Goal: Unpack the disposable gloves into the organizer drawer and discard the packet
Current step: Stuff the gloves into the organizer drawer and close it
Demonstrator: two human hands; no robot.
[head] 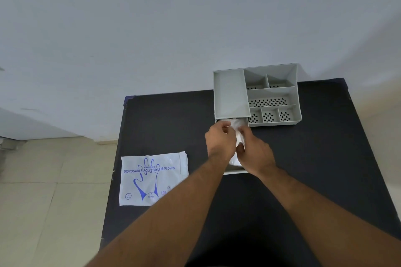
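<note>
Gloves (pixel 238 134) are being tucked into the open drawer (pixel 235 172) below the organizer (pixel 230 93), fingers of both hands (pixel 219 143) (pixel 256 154) pinched on them; packet (pixel 152 178), left on the table (pixel 169 119), likely awaits discarding next.

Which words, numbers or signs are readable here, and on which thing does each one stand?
All of it is on the packet:
"EMBOSSED", small, above the main line.
"DISPOSABLE POLYETHYLENE GLOVES", in blue across the top.
"L" inside a circle, lower left.
"CE" mark, lower right.
"100", lower right, faint.
Small text at the base of the printed glove outline: too blurred to read.
The organizer carries no text that can be seen.
</note>
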